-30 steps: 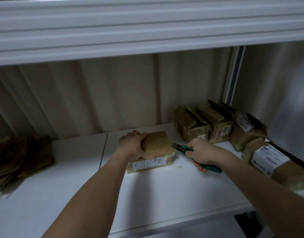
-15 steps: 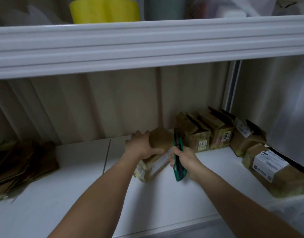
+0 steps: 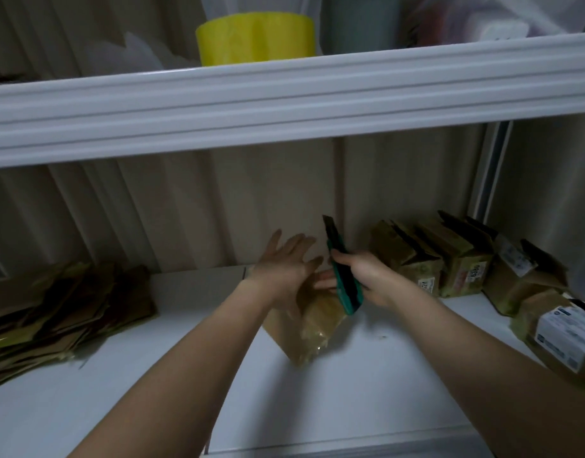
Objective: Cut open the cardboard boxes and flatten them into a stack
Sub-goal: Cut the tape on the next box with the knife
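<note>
Two bare forearms, sleeveless to the frame edge, end in the ungloved left hand point(image 3: 284, 272) and right hand point(image 3: 367, 279); no rings, watch or wristbands visible.

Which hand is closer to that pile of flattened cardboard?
Left. The left hand is over the box, nearer the flattened pile; the right hand, gripping the cutter, is farther away.

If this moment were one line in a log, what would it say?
left hand: fingers spread, on tilted brown cardboard box | right hand: grips green utility knife, tip up | flattened cardboard stack: on shelf, left
</note>
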